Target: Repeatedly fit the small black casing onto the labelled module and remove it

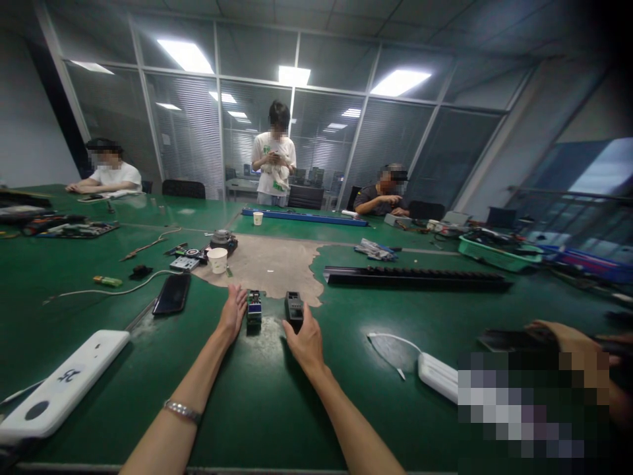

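A small green circuit board module [254, 310] with a blue-and-white part lies on the green table [247, 415]. My left hand [234, 313] rests on edge just left of it, fingers stretched out and holding nothing. To the module's right is a black plastic housing [293, 306] with openings in its top. My right hand [307, 336] is at the housing's near right side, thumb and fingers around its lower end. A bare tan patch [281, 264] of the tabletop lies beyond both items.
At left are a black phone [171, 294], a white power bank [64, 382] and a paper cup [217, 260]. A long black rail [415, 278], gloves [374, 249], a white charger [438, 376] and a green basket [499, 254] are at right. Three people are across the table.
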Tool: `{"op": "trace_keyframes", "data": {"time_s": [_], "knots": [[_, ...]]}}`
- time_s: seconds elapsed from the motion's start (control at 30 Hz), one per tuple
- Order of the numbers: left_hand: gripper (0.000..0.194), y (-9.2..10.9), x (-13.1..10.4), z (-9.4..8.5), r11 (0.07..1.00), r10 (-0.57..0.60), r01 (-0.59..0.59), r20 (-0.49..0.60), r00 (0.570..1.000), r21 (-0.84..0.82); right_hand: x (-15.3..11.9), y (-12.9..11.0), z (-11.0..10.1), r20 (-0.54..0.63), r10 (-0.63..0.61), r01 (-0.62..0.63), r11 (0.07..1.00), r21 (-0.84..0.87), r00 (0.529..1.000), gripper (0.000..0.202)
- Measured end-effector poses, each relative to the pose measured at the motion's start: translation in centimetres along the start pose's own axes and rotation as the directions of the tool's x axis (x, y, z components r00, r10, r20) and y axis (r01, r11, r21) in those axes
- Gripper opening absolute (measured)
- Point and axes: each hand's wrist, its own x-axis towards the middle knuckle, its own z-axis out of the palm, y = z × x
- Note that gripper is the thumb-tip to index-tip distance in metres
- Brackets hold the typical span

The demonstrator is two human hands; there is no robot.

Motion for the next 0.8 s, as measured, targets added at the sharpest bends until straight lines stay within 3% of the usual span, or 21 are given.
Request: {"op": "trace_keyframes", "data": {"time_s": [0.17, 0.37, 0.53, 0.8], "knots": [[0.073, 0.3, -0.1, 0.0, 1.000, -0.007, 0.006, -0.049, 0.999, -0.007, 0.7, -0.9, -0.8, 0.042, 0.036, -0.038, 0.999, 0.038, 0.998, 0.053], [0.072, 0.3, -0.1, -0.3, 1.000, 0.028, -0.028, -0.056, 0.998, 0.012, 2.0, -5.7, -1.4, 0.003, -0.065, 0.063, 0.979, 0.195, 0.998, 0.049], [0.076, 0.4, -0.1, -0.6, 0.998, 0.060, -0.059, -0.063, 0.996, 0.021, 2.1, -9.2, 0.5, 0.033, -0.105, 0.097, 0.976, 0.194, 0.994, 0.040], [0.072, 0.9, -0.2, -0.4, 1.000, 0.026, -0.025, -0.070, 0.997, 0.008, 2.1, -10.7, 3.6, 0.081, -0.092, 0.086, 0.993, 0.077, 0.992, 0.032]]}}
